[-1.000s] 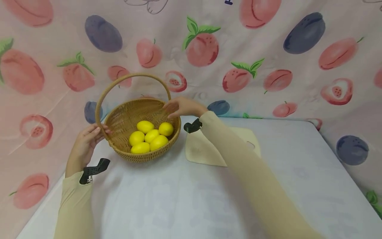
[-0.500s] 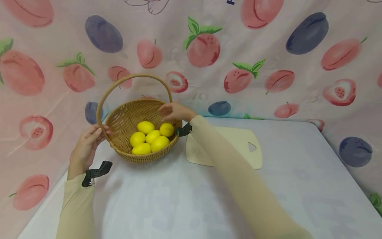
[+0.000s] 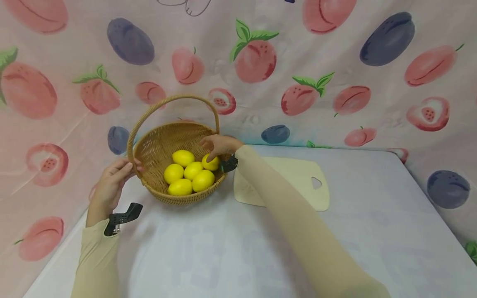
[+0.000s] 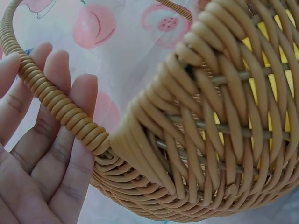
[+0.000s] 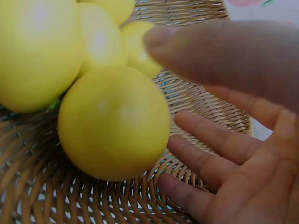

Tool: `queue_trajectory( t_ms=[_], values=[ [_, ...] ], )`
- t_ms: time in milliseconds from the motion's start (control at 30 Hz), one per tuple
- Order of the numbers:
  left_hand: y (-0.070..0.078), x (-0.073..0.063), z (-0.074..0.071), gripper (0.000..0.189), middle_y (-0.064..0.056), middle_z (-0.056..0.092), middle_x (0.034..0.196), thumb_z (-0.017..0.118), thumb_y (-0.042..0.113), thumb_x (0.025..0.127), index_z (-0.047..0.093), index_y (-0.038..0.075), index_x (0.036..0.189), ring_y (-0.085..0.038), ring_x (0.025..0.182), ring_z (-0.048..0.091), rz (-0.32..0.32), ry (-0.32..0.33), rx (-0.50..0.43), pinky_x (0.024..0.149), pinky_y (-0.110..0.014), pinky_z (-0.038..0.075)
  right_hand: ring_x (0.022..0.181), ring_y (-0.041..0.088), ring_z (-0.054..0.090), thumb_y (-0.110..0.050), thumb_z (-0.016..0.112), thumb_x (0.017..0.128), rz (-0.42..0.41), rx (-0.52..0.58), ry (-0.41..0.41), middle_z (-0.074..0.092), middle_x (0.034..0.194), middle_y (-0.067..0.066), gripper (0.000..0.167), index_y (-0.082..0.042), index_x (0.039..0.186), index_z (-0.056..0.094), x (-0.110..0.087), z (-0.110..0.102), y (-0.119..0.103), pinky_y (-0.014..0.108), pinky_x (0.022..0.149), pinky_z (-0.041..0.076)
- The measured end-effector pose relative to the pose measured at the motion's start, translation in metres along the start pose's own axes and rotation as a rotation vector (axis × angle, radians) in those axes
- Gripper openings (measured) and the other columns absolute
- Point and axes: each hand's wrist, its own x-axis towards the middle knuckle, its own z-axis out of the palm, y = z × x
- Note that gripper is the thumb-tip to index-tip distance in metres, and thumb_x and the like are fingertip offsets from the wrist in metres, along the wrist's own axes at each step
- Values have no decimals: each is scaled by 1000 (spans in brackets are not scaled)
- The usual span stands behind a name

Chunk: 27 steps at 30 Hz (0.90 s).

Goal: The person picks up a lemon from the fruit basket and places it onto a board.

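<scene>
A wicker basket with an arched handle holds several yellow lemons. At the basket's left side my left hand holds the foot of the handle between thumb and fingers; in the left wrist view the fingers lie behind the wrapped cane. My right hand is inside the right part of the basket, over the rightmost lemon. In the right wrist view its thumb reaches above that lemon and the spread fingertips come close to its side. Whether they touch it I cannot tell.
A cream cutting board with a cut-out hole lies right of the basket, partly under my right forearm. The table has a white cloth. A fruit-print curtain hangs directly behind it.
My right hand has moved left and down into the basket, its thumb now over the rightmost lemon. The left hand keeps holding the handle, and the basket has shifted very slightly right.
</scene>
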Motion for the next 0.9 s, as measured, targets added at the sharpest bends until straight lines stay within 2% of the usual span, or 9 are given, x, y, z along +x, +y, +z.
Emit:
queue_trajectory(
  t_ms=[100,300,467,633,900],
  values=[
    [1,1,2,26,3,70,88,40,3,99,66,10,97,-6,86,66,-3,-5,2,83,-15,49,137,28,36,-6,68,85,20,3,-27,37,149,12,67,-11,144,35,1,-1,2,39,105,43],
    [2,2,6,26,3,70,87,42,3,98,67,9,96,-6,85,66,5,4,1,83,-16,49,134,27,40,-9,71,83,19,-36,5,39,147,12,69,-13,143,37,0,0,5,39,103,45],
    [1,0,5,26,3,70,86,42,3,98,67,9,94,-6,84,66,6,23,8,82,-16,49,131,27,44,-15,74,81,13,-120,26,42,145,12,68,-11,140,40,-2,3,3,38,102,46],
    [1,-2,5,26,3,71,86,42,4,98,68,10,94,-6,84,66,3,35,7,82,-16,50,127,26,46,-19,76,79,8,-262,7,45,141,13,69,-10,139,41,-2,7,0,38,101,46],
    [2,0,7,26,4,71,86,43,4,98,68,10,94,-5,84,66,1,25,5,82,-15,50,121,24,51,-19,76,78,54,-403,-14,48,138,12,66,-10,136,45,-4,9,-6,35,95,49]
  ],
)
